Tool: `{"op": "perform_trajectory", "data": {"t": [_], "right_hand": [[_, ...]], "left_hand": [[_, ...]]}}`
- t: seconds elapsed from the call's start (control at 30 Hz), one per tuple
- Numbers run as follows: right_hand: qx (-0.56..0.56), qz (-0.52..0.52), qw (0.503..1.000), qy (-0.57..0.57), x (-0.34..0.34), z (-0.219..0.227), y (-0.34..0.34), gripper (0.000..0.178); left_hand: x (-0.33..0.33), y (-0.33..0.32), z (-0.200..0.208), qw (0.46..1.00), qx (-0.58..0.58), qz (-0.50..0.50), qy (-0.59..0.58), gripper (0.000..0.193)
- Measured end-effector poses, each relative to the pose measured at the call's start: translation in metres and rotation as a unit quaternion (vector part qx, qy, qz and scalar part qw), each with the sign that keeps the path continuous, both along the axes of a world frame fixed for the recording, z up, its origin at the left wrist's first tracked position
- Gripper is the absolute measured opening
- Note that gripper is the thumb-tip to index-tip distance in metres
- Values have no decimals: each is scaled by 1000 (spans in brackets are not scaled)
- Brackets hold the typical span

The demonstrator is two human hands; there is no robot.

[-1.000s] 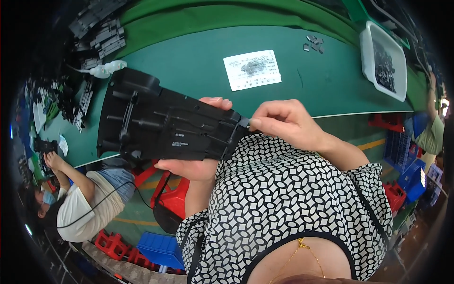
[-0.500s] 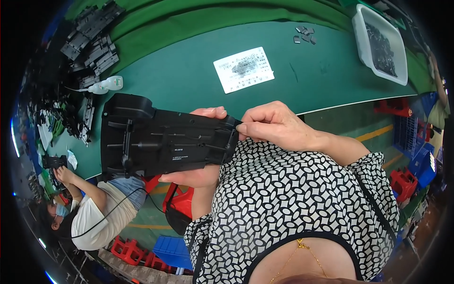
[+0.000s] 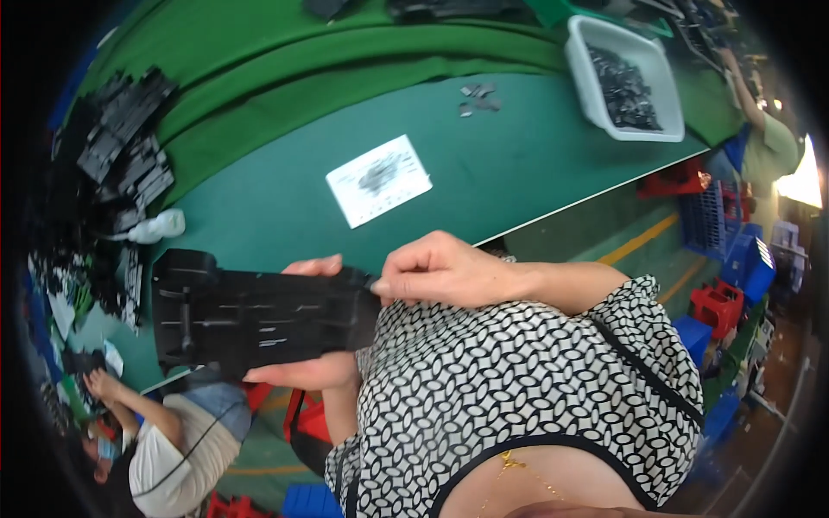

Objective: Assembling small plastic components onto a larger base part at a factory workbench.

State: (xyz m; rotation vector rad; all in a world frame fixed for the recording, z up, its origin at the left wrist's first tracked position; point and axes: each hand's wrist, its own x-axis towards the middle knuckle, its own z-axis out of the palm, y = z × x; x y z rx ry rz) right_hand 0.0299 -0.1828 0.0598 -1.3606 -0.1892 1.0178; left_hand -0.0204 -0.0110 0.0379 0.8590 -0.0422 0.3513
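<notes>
A long black plastic housing [image 3: 259, 315] with ribs and a raised block at its left end lies across my left hand [image 3: 315, 371]. The palm and thumb are below it, and fingertips show over its far edge. At the narrow right end of the housing, my right hand [image 3: 436, 272] is closed in a pinch, thumb and forefinger touching the corner. Whatever may be between those fingertips is hidden. Beyond the housing, a white printed card [image 3: 378, 181] rests on the green table [image 3: 285, 198].
Small dark pieces [image 3: 479, 99] lie toward the back, near a white bin [image 3: 587, 104] of black parts. At left are piled black parts [image 3: 125, 129] and a white squeeze bottle [image 3: 157, 227]. A co-worker [image 3: 186, 440] sits at lower left; another person [image 3: 768, 151] is at far right.
The view has shifted, so the table and its things appear farther left, with the bin and card moved across the picture. Both hands keep the same hold at the housing.
</notes>
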Motion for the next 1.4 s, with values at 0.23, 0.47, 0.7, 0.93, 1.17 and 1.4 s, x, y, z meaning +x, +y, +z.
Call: {"op": "perform_trajectory", "data": {"t": [0.23, 0.47, 0.7, 0.93, 1.17, 1.4], "right_hand": [[-188, -158, 860, -448, 47, -19, -65, 12], [-356, -199, 733, -544, 104, -48, -97, 12], [-387, -127, 698, -590, 112, -48, -98, 16], [-406, -100, 710, -567, 112, -43, -93, 21], [-389, -133, 721, -558, 110, -40, -96, 19], [-339, -190, 794, -468, 110, -35, -98, 19]], "left_hand": [[11, 28, -32, 990, -137, -44, 1, 81], [12, 24, -49, 985, -159, -68, 20, 77], [8, 27, -52, 986, -154, -62, 24, 75], [7, 26, -54, 986, -149, -46, 58, 75], [10, 24, -54, 984, -164, -27, 72, 78], [9, 24, -50, 986, -141, -4, 87, 77]]}}
